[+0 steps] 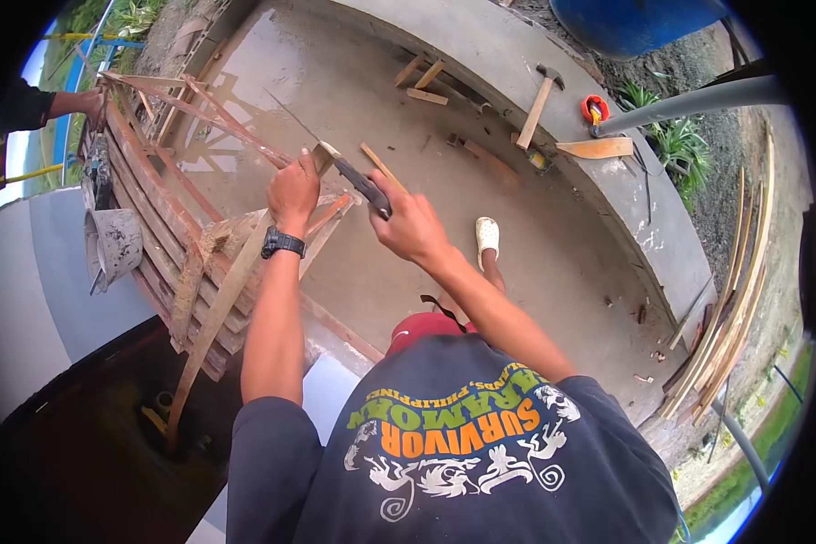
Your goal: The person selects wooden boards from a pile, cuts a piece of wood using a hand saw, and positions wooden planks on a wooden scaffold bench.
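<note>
My right hand (410,225) is closed around the dark handle of a handsaw (361,186). The thin blade is seen nearly edge-on and points up and to the left. Beside it, my left hand (295,192), with a black watch at the wrist, grips a long wooden strip (231,288). The strip's pale end shows just past my thumb, close to the saw blade. From there it slopes down to the lower left, over a stack of reddish boards on a wooden frame (168,213). My left fingers are partly hidden.
A hammer (539,107) and a pointed wood piece (597,148) lie on the concrete ledge (648,240). A grey bucket (113,243) hangs at the left, near another person's hand (86,104). Long wooden strips (730,308) lie at right. Small wood pieces are on the wet floor.
</note>
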The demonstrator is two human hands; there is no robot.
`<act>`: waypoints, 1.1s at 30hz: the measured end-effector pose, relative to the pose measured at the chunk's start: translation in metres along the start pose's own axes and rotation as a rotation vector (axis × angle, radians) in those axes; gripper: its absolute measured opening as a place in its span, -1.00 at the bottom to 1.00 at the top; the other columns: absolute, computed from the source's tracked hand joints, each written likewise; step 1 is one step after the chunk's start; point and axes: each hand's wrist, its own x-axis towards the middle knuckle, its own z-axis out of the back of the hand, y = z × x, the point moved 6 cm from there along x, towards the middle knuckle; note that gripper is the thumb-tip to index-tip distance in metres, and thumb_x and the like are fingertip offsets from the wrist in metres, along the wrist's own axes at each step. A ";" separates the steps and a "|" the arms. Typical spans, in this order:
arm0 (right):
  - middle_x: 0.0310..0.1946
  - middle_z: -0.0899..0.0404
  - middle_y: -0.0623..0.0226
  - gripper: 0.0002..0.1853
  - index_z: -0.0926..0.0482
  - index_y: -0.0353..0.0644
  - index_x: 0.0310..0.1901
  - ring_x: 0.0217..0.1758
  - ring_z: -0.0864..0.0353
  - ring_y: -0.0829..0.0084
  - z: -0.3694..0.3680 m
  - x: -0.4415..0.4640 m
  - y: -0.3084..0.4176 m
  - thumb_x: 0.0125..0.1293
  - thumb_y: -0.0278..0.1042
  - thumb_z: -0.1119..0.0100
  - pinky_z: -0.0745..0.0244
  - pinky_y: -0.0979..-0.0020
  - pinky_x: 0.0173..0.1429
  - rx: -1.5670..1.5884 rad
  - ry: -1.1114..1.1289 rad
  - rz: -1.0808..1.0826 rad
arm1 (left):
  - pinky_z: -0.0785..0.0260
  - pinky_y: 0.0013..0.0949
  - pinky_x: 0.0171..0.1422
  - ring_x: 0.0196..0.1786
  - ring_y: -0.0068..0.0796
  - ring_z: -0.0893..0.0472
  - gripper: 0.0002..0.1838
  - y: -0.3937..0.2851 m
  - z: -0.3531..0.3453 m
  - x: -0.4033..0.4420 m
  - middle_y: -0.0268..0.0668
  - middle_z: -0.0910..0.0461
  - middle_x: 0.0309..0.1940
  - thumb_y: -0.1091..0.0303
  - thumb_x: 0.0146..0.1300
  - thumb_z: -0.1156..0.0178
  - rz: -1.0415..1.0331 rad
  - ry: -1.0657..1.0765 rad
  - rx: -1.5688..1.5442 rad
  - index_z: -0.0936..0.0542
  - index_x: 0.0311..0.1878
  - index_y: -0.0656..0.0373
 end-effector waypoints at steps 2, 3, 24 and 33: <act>-0.34 -0.70 -0.15 -0.37 -0.42 -0.04 0.45 -0.24 -0.69 -0.23 -0.025 0.038 0.006 0.31 -0.42 -0.18 -0.55 -0.14 -0.08 -0.095 -0.074 0.071 | -0.54 0.26 0.14 -0.06 0.35 -0.73 -0.25 0.007 0.000 0.002 0.22 -0.74 -0.21 -0.11 0.64 0.31 -0.002 -0.009 0.026 -0.80 -0.17 0.24; -0.34 -0.70 -0.15 -0.37 -0.42 -0.04 0.45 -0.24 -0.69 -0.23 -0.013 0.028 0.001 0.31 -0.42 -0.18 -0.55 -0.14 -0.08 -0.098 -0.092 0.065 | -0.53 0.27 0.14 -0.06 0.35 -0.72 -0.27 0.001 -0.004 0.005 0.21 -0.75 -0.21 -0.11 0.64 0.30 -0.005 0.002 0.026 -0.80 -0.14 0.21; -0.33 -0.73 -0.14 -0.48 -0.52 0.08 0.38 -0.23 -0.76 -0.19 0.084 -0.177 -0.079 0.39 -0.34 -0.27 -0.64 -0.04 -0.12 0.017 0.095 -0.280 | -0.53 0.28 0.12 -0.07 0.36 -0.72 -0.33 0.005 0.001 0.009 0.20 -0.75 -0.20 -0.07 0.64 0.29 0.052 0.008 0.023 -0.80 -0.01 0.15; -0.15 -0.74 0.02 -0.38 -0.42 -0.06 0.50 -0.15 -0.75 -0.05 0.171 -0.027 -0.162 0.46 -0.12 -0.23 -0.63 0.04 -0.10 -0.306 -0.360 -0.104 | -0.50 0.29 0.09 -0.09 0.42 -0.69 -0.25 0.016 -0.004 0.018 0.27 -0.72 -0.22 -0.09 0.65 0.29 0.045 -0.057 -0.028 -0.78 -0.19 0.32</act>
